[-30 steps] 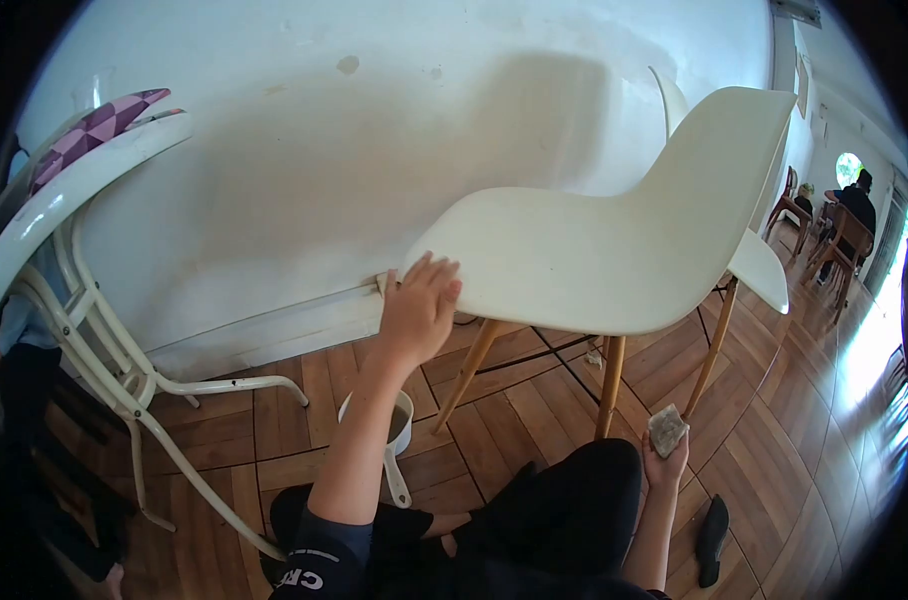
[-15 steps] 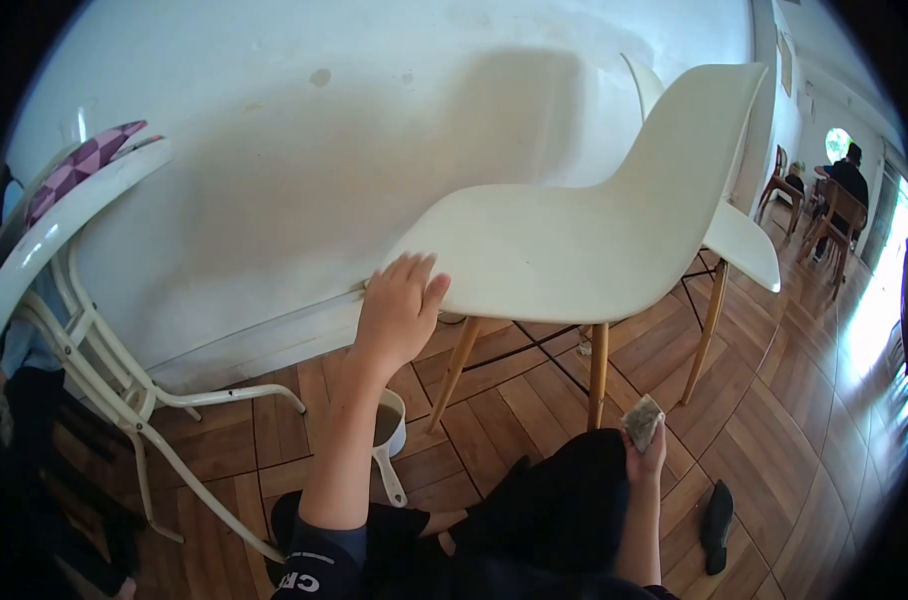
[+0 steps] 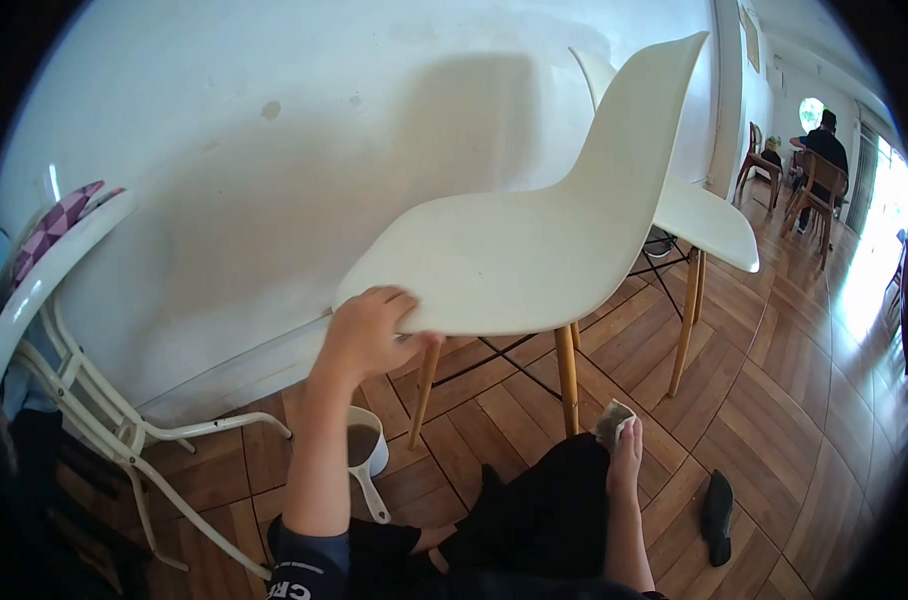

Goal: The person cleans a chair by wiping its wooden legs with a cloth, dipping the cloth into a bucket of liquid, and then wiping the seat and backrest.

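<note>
My left hand (image 3: 366, 335) grips the front edge of a white plastic chair (image 3: 514, 250) with wooden legs, fingers over the seat rim and thumb underneath. My right hand (image 3: 624, 450) rests low by my knee, closed around a small grey sponge (image 3: 611, 421). A white saucepan (image 3: 366, 450) holding brownish liquid stands on the wooden floor under my left forearm, beside the chair's front leg.
A second white chair (image 3: 699, 215) stands behind the first, along the white wall (image 3: 274, 150). A white metal-framed table (image 3: 64, 330) is at the left. A dark sandal (image 3: 716, 515) lies on the floor at the right. People sit at a far table (image 3: 819, 150).
My left hand went from lying flat on the seat's front edge to gripping it. My right hand with the sponge dropped lower toward my knee. The view swung, shifting the chair leftward.
</note>
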Motion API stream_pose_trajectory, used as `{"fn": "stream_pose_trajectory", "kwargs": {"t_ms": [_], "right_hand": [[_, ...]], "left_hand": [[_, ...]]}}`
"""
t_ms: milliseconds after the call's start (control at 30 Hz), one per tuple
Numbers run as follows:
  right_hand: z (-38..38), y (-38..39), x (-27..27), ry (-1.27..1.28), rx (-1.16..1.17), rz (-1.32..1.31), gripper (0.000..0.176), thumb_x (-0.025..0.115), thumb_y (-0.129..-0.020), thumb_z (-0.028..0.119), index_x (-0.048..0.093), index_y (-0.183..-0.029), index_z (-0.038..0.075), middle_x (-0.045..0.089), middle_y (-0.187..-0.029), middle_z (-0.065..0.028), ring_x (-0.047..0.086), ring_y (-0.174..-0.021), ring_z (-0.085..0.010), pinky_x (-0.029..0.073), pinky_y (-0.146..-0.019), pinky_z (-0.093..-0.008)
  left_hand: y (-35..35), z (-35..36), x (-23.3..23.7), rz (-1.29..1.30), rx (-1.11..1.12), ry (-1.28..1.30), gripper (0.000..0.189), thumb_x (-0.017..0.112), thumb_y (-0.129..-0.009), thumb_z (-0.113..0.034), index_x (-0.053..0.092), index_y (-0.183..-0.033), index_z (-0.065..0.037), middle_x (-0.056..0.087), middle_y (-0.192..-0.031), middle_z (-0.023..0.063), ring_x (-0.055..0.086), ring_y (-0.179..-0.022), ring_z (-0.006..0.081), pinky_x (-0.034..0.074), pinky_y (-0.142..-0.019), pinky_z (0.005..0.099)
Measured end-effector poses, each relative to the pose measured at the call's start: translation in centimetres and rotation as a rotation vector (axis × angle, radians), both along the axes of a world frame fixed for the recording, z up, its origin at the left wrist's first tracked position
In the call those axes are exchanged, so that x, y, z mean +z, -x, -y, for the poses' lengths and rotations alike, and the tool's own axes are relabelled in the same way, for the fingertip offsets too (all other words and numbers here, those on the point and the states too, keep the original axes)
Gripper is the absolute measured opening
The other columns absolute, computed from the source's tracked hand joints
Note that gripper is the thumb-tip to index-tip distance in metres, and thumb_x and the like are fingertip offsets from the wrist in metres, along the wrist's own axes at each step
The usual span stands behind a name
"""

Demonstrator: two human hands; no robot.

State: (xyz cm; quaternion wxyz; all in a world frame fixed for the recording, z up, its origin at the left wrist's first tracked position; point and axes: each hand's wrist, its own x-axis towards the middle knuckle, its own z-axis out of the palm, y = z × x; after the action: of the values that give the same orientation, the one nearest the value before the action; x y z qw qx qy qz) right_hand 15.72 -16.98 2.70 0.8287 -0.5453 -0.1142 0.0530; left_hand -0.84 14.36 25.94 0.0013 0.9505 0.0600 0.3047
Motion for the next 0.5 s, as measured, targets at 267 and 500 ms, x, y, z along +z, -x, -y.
{"fn": "stream_pose_trajectory", "kwargs": {"t_ms": [267, 500], "right_hand": [[-6.5, -2.3, 1.9, 0.097, 0.249, -0.189, 0.031, 0.045, -0.093, 0.029, 0.059, -0.102, 0.002, 0.058, -0.086, -0.0047, 0.060, -0.083, -0.0163, 0.048, -0.071, -0.0271], [-8.9, -7.0, -0.4, 0.073, 0.205, -0.061, 0.035, 0.046, -0.085, 0.024, 0.056, -0.084, -0.010, 0.065, -0.075, -0.0223, 0.066, -0.066, -0.0248, 0.052, -0.058, -0.0312]], "left_hand": [[0.4, -5.4, -4.1, 0.268, 0.042, -0.182, 0.035, 0.064, -0.069, -0.003, 0.063, -0.104, -0.005, 0.064, -0.107, 0.0116, 0.060, -0.101, 0.0297, 0.050, -0.085, 0.0385], [0.4, -3.7, -4.7, 0.407, 0.050, -0.308, 0.033, 0.060, -0.063, 0.003, 0.063, -0.095, -0.004, 0.065, -0.098, 0.0103, 0.062, -0.092, 0.0278, 0.050, -0.078, 0.0381]]}}
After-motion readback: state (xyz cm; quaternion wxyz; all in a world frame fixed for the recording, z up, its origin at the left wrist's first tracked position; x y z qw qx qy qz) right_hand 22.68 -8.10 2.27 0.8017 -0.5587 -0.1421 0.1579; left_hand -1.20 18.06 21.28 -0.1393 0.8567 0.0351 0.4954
